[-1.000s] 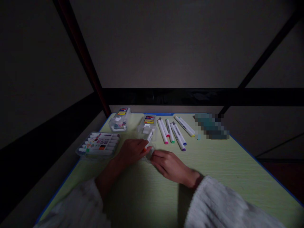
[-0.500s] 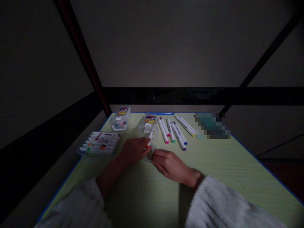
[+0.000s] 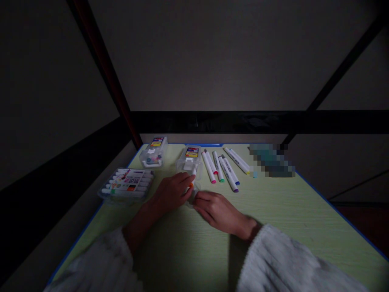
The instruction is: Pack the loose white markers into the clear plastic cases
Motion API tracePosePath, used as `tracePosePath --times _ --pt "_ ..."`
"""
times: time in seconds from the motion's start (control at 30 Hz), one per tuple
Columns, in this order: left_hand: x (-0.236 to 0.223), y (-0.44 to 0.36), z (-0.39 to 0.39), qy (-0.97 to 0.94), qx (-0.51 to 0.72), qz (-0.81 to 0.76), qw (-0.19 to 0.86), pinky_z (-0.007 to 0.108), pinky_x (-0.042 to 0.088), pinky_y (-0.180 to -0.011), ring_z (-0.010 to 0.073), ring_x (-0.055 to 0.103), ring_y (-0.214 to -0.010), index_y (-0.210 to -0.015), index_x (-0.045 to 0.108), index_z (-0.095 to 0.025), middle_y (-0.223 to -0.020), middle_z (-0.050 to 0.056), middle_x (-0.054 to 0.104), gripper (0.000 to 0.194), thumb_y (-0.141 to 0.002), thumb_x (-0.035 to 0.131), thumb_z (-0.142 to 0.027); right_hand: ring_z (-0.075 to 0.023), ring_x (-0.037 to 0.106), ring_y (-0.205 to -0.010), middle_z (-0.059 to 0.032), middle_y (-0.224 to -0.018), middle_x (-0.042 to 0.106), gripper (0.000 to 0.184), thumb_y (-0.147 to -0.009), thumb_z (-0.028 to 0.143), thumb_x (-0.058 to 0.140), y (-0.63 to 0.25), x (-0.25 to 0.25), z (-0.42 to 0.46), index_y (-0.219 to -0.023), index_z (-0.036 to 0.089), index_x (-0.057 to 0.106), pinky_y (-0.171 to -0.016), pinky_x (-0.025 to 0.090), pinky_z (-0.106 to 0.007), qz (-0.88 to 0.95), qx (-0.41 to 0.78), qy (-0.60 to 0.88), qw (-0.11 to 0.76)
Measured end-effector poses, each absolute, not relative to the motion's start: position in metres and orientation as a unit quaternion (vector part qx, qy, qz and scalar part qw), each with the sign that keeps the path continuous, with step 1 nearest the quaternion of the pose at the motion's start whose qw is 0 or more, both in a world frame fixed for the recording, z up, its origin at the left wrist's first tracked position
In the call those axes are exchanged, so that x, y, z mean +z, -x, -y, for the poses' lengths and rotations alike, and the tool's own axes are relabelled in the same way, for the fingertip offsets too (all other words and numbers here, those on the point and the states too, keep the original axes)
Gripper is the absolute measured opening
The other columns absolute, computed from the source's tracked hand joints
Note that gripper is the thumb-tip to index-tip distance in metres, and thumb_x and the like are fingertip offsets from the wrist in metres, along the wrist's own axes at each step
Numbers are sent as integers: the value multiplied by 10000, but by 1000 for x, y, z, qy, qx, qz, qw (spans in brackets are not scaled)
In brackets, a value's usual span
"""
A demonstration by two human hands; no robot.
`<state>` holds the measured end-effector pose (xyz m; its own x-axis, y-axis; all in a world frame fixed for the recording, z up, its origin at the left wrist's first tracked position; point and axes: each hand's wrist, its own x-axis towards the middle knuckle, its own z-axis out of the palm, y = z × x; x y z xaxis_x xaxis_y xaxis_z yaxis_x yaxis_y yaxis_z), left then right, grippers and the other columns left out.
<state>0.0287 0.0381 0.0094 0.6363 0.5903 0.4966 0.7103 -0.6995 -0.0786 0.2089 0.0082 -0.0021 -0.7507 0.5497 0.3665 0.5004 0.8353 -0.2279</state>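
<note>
My left hand is closed on a white marker with an orange end, tilted between thumb and fingers. Close to it, my right hand has its fingers curled and pressed against a small clear plastic container. That container is partly hidden by both hands, so its shape is hard to make out. Just behind the left hand stands a clear plastic box with a colourful label. Several white markers with coloured ends lie loose to the right of this box.
A flat clear case of markers lies at the table's left edge. Behind it stands another clear box with small coloured things inside. A pixelated greenish object rests at the right. The pale table has a blue edge.
The marker in my left hand has turned a little more upright, and the left fingers have shifted slightly on it. My right hand stays in place.
</note>
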Motion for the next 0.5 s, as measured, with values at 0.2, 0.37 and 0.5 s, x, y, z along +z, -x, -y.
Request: tracePosePath --times 0.2,0.37,0.5 --pt "13 -31 -37 895 -195 382 122 246 494 -617 165 581 -836 -1083 508 -139 -969 68 592 261 -847 418 -207 -138 521 -691 -39 -773 565 231 -886 175 363 -209 -2 -8 -786 160 570 -656 408 -257 935 55 287 200" --pt "14 -31 -36 894 -189 389 115 239 496 -634 163 580 -862 -1089 497 -145 -1006 70 580 258 -851 422 -211 -134 522 -696 -36 -778 565 232 -890 179 359 -210 -3 -8 -801 160 572 -662 407 -252 936 51 285 199" --pt "12 -31 -38 894 -190 391 108 247 504 -656 165 584 -871 -1088 494 -156 -1039 72 571 254 -852 421 -214 -136 526 -708 -36 -788 571 213 -885 173 369 -209 -2 -8 -814 157 569 -666 409 -251 937 49 288 193"
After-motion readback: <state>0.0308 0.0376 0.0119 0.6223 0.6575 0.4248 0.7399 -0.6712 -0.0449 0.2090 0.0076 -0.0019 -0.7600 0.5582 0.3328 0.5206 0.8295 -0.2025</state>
